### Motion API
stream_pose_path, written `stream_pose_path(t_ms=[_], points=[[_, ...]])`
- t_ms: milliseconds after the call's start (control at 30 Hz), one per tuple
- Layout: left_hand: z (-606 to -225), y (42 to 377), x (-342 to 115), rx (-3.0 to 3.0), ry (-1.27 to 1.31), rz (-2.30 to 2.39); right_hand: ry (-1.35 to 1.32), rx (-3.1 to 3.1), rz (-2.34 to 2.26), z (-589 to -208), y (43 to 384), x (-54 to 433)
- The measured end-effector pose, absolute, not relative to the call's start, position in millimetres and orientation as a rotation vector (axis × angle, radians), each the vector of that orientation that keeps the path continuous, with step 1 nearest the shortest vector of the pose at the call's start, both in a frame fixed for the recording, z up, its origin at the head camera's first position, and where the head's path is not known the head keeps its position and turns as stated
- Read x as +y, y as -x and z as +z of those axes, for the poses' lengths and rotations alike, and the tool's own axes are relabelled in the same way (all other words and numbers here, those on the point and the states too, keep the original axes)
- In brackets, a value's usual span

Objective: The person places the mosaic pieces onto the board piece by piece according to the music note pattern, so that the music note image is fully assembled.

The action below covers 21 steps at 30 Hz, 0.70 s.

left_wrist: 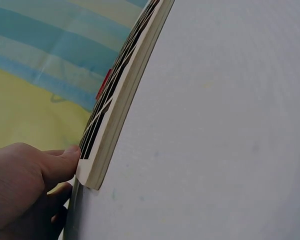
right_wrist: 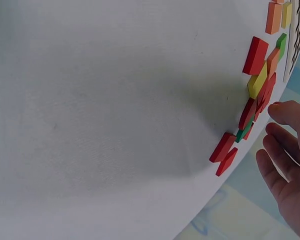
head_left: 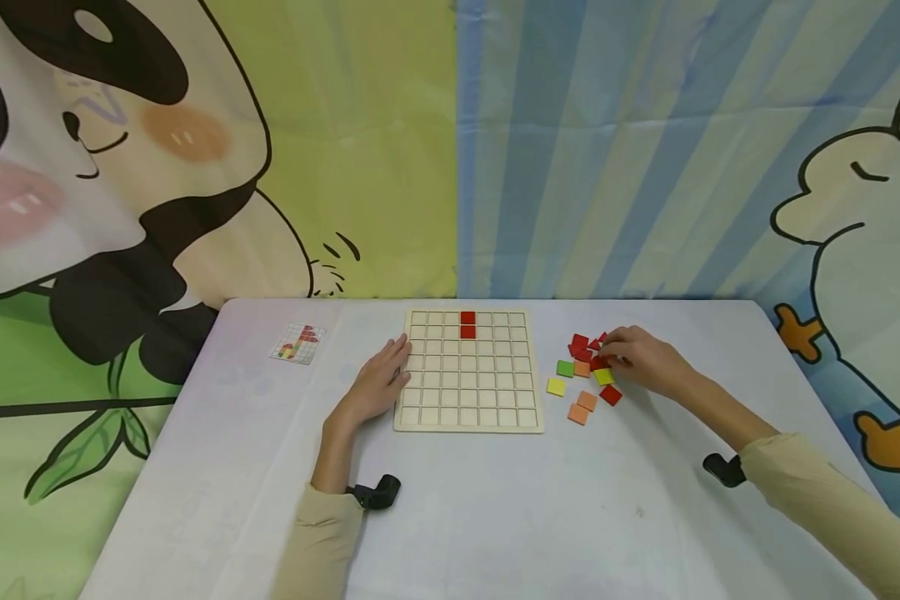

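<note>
A pale wooden grid board lies on the table, with two red tiles set one above the other in its top rows. My left hand rests against the board's left edge, its fingertips right at the rim. Over the scattered tiles at the right is my right hand. Thumb and forefinger of that hand pinch a small red tile, mostly hidden by the fingertips. Beneath lie more red tiles, a yellow tile and a green tile.
A small printed card with a coloured grid pattern lies left of the board. Orange tiles and another yellow tile sit close to the board's right side. Behind the white table hangs a cartoon-printed cloth.
</note>
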<state>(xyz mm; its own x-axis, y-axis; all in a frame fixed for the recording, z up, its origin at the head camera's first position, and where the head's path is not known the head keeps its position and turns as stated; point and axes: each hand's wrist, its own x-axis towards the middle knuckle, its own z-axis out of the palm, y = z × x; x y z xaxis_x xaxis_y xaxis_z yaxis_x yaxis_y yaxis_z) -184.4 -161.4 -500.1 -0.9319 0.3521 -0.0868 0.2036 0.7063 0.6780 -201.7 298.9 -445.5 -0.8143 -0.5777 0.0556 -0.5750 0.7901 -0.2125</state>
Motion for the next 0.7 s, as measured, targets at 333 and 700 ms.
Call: stream_pose_path(t_ms=[333,700], points=[[-500.4,184.0,-160.8,2.714,-0.456,1.021,0.887,2.944,-0.349,-450.3,226.7,281.4],[-499.6,184.3,-158.5,2.671,-0.401,1.034,0.746,2.88,-0.234,-450.2,249.0,268.5]])
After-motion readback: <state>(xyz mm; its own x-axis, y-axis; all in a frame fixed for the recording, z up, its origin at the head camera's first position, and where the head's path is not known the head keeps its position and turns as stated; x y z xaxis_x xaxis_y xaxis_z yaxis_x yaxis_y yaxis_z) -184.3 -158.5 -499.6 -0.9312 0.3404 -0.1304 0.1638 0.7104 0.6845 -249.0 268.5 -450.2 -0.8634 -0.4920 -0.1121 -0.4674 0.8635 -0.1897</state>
